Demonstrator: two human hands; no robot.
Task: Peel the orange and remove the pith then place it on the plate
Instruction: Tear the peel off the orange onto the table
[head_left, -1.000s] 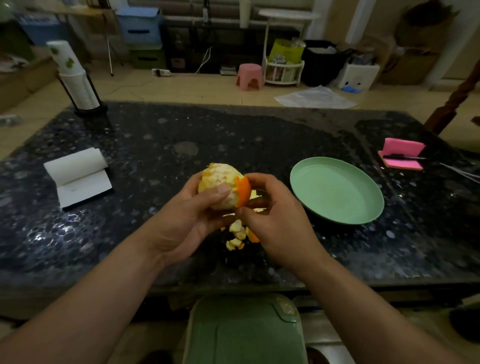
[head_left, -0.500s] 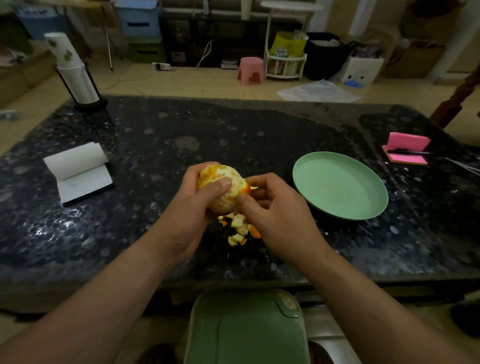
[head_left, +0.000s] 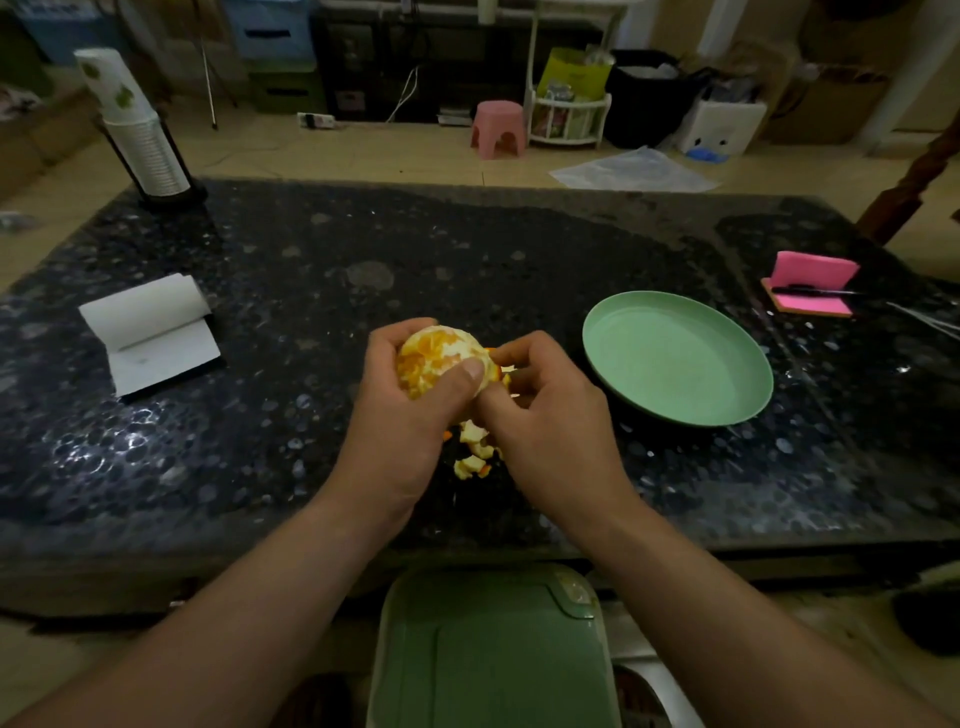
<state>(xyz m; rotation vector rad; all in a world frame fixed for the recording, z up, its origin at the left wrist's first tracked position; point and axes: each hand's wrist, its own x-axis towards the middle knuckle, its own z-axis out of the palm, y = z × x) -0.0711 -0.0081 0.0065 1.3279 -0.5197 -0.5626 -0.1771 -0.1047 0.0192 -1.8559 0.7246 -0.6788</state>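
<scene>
Above the counter (head_left: 311, 322) near its front edge, the left hand (head_left: 410, 415) grips the mostly peeled orange (head_left: 436, 358) while the right hand (head_left: 545, 415) pinches peel (head_left: 500, 370) at its side.

No legible text, label, brand name, number or sign appears anywhere in this dim kitchen scene.

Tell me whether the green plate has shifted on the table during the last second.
No. The green plate keeps the same gap from the pink notepad to its right; only the camera has tilted slightly.
</scene>
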